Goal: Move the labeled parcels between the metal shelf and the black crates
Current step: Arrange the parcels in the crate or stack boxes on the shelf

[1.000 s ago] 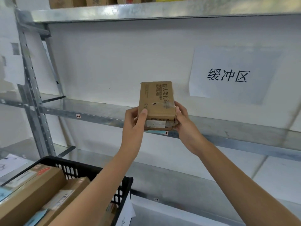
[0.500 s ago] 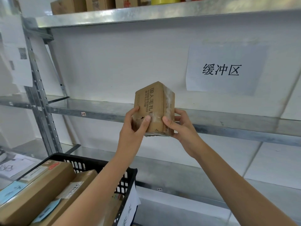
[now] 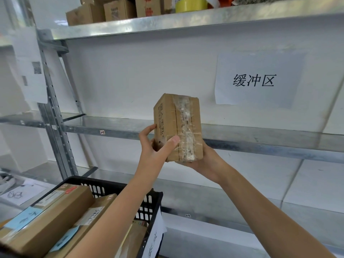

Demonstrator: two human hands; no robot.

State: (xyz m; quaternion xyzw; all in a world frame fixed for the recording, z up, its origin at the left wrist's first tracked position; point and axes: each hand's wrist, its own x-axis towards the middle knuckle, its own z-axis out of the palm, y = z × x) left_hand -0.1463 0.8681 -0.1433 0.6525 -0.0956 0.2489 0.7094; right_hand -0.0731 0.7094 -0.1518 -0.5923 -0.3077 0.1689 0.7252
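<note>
A small brown cardboard parcel with a clear tape strip down its facing side is held upright in front of the middle board of the metal shelf. My left hand grips its lower left corner, thumb across the front. My right hand cups it from below and behind, fingers mostly hidden by the box. A black crate at the lower left holds several labeled brown parcels.
A white paper sign with black characters hangs on the back wall. The top board carries cardboard boxes and a yellow tape roll. Papers hang on the left upright. A lower shelf board runs below my arms.
The parcel has been turned about its upright axis, so the taped side now faces me instead of the printed side. My right hand shifted from the side to underneath it.
</note>
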